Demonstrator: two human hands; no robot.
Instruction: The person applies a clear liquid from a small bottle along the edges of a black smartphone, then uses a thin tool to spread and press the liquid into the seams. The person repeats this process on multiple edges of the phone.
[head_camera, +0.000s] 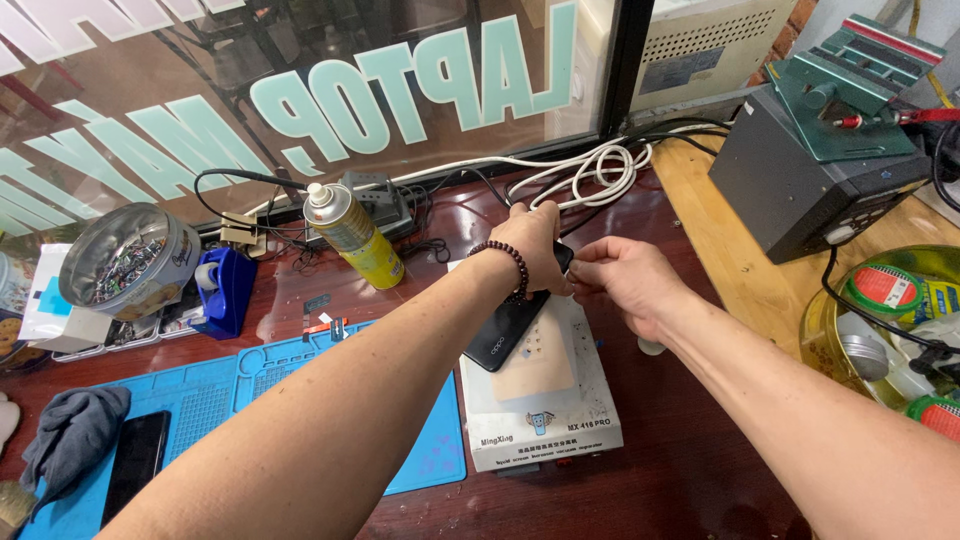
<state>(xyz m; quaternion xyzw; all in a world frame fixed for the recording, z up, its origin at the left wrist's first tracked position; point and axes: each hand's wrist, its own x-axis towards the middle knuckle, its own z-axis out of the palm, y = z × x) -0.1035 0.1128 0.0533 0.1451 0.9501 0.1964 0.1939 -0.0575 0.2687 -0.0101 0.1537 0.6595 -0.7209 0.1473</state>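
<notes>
A black smartphone lies tilted, back up, on a white box-shaped heating machine with a tan pad on top. My left hand, with a dark bead bracelet at the wrist, grips the phone's far end. My right hand pinches the same far end of the phone from the right, fingertips meeting the left hand's. What the fingers pinch between them is hidden.
A yellow spray can stands behind the machine. A blue work mat carries another dark phone and a grey cloth. A metal tin of small parts, a blue tape dispenser, white cables, a grey box unit and a bowl of tape rolls surround the area.
</notes>
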